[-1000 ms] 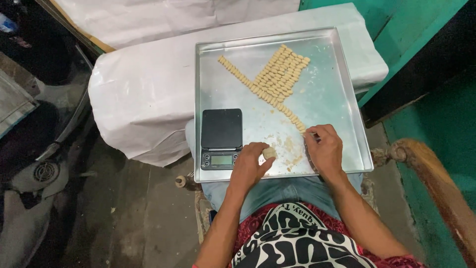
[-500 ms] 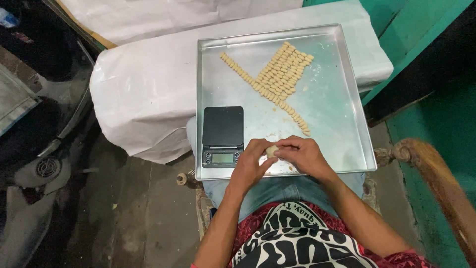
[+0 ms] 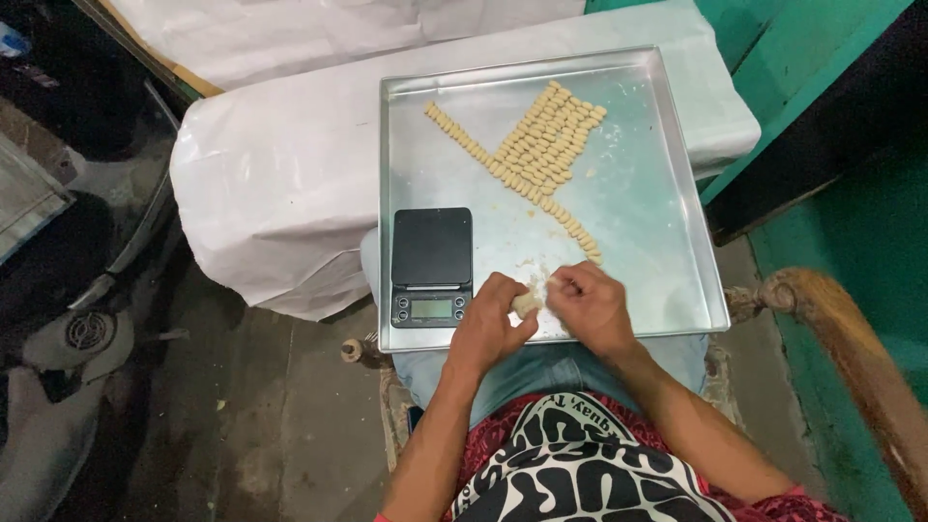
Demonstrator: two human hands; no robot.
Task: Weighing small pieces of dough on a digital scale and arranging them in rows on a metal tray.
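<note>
Shiny metal tray (image 3: 677, 242), matt blk plastic scale (image 3: 432, 246)

Most of the dough lump (image 3: 526, 304) is hidden between the left hand (image 3: 491, 324) and right hand (image 3: 588, 307).

Metal tray (image 3: 667, 203) lay across lap. Left hand (image 3: 491, 324) and right hand (image 3: 592, 307) met at tray's near edge, fingers (image 3: 559, 286) pinching small dough lump (image 3: 527, 304) between them. Black scale (image 3: 432, 266) sat on tray's near-left corner, just beside left hand. Rows of shaped dough pieces (image 3: 546, 145) filled tray's far middle.
</note>
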